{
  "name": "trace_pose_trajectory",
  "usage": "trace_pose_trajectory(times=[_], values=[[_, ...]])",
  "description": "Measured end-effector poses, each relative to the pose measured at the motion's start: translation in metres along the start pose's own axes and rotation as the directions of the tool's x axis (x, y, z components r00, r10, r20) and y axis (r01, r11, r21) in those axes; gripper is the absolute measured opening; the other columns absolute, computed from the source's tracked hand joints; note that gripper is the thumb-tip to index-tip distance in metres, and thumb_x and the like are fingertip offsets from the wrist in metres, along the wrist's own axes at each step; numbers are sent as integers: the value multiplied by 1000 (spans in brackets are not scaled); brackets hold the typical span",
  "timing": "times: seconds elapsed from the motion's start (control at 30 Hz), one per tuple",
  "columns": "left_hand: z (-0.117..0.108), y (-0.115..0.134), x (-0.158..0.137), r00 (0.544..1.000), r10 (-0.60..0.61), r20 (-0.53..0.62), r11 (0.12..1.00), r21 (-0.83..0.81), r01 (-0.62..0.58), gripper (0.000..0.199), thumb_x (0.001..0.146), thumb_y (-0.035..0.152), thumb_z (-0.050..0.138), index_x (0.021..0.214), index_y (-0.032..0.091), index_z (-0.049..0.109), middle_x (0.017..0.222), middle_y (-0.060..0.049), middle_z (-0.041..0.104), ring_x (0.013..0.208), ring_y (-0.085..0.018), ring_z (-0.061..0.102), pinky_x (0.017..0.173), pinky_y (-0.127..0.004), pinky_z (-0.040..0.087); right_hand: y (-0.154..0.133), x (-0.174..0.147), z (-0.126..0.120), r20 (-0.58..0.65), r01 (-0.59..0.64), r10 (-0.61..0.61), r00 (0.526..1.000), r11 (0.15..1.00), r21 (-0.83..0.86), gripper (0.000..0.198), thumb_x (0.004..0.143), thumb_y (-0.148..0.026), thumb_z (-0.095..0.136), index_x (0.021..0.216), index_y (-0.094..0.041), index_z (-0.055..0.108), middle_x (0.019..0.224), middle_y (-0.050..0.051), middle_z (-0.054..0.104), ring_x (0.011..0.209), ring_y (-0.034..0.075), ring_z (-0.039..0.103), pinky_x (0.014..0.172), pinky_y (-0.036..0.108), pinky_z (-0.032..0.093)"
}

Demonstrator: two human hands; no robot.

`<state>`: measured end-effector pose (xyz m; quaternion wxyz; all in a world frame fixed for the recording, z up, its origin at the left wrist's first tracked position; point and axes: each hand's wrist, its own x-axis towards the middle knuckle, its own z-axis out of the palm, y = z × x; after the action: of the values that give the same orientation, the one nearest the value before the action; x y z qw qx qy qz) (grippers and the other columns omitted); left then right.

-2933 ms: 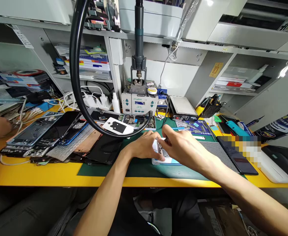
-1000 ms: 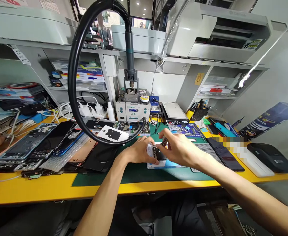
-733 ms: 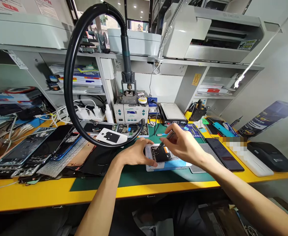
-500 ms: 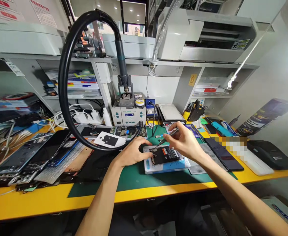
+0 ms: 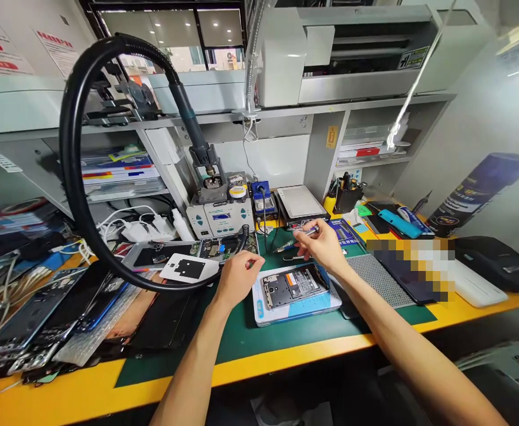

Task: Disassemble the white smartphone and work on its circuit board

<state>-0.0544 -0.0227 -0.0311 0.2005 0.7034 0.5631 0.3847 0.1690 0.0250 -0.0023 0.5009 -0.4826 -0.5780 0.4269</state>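
An opened phone point(image 5: 292, 287) with its battery point(image 5: 306, 281) and inner plate exposed lies on a white and blue box point(image 5: 268, 316) on the green mat. My left hand point(image 5: 239, 275) hovers just left of the phone and apart from it. Its thumb and fingertips are pinched together; whatever they hold, if anything, is too small to see. Behind the phone, my right hand point(image 5: 321, 245) grips a slim screwdriver point(image 5: 288, 245). The tip points left, above the mat and off the phone. Another thin tool point(image 5: 291, 258) lies on the mat beneath.
A thick black hose point(image 5: 71, 154) loops down at the left from the grey station point(image 5: 221, 218). Phones and parts point(image 5: 38, 296) are piled on the left. To the right lie a perforated pad point(image 5: 377, 281), a dark phone point(image 5: 408, 275) and a black case point(image 5: 492, 263).
My right hand has lifted the screwdriver off the phone and drawn it back. My left hand has let go of the phone's edge and closed its fingertips. The view has shifted and tilted.
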Motion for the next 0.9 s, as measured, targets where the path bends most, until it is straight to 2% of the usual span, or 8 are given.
trace_pose_trajectory(times=[0.1, 0.27, 0.43, 0.57, 0.7, 0.73, 0.8, 0.9], values=[[7, -7, 7, 999, -49, -13, 998, 46, 49, 20, 90, 29, 58, 82, 22, 75, 81, -2, 72, 67, -16, 61, 65, -29, 43, 2, 5, -8, -53, -16, 18, 998, 999, 47, 39, 77, -46, 73, 90, -24, 43, 58, -2, 68, 42, 17, 63, 35, 23, 45], [13, -12, 14, 995, -90, 36, 991, 105, 86, 20, 86, 29, 60, 75, 24, 76, 84, -3, 74, 76, -20, 67, 71, -31, 46, 0, 1, -15, -59, -18, 22, 998, 998, 62, 40, 75, -44, 77, 89, -23, 46, 56, -2, 68, 41, 16, 62, 34, 21, 42], [11, -12, 16, 992, -111, 53, 988, 117, 104, 25, 89, 27, 54, 83, 22, 78, 89, -5, 73, 79, -21, 67, 73, -33, 47, 4, 2, -16, -62, -14, 18, 998, 998, 67, 40, 74, -44, 77, 89, -24, 46, 56, -3, 66, 42, 16, 63, 34, 20, 41], [-2, -3, 11, 993, -103, 63, 992, 75, 98, 31, 94, 31, 48, 97, 19, 76, 101, -8, 73, 80, -20, 66, 74, -33, 50, 4, 1, -18, -39, 0, 4, 999, 997, 80, 39, 75, -43, 76, 88, -24, 45, 56, -4, 65, 42, 15, 62, 36, 21, 42], [-26, 6, -9, 977, -56, 203, 998, 0, 58, 33, 92, 38, 57, 115, 21, 72, 106, -6, 73, 87, -20, 67, 75, -31, 53, -10, -23, -17, 56, 8, -12, 998, 997, 71, 39, 76, -42, 77, 89, -25, 45, 55, -5, 63, 44, 16, 61, 38, 22, 42], [-32, 7, -16, 968, -39, 249, 999, -18, 45, 38, 87, 40, 65, 121, 23, 69, 109, -5, 72, 93, -21, 67, 78, -31, 54, -15, -32, -16, 104, 6, -12, 995, 998, 62, 38, 76, -41, 77, 90, -25, 46, 54, -5, 63, 44, 16, 60, 38, 23, 42], [-37, 7, -31, 937, 10, 348, 999, -53, 9, 62, 77, 43, 77, 134, 28, 60, 133, -5, 63, 110, -24, 64, 91, -34, 53, -25, -50, -13, 218, 4, -9, 976, 1000, 24, 35, 80, -41, 75, 93, -26, 46, 55, -6, 61, 47, 17, 61, 40, 24, 43], [-34, 7, -46, 934, 24, 358, 999, -52, -6, 82, 72, 43, 82, 145, 33, 46, 149, -4, 50, 129, -28, 52, 106, -39, 46, -37, -71, -6, 288, 56, -27, 957, 994, -93, 28, 86, -40, 69, 94, -26, 45, 59, -6, 60, 50, 16, 58, 44, 24, 43]])
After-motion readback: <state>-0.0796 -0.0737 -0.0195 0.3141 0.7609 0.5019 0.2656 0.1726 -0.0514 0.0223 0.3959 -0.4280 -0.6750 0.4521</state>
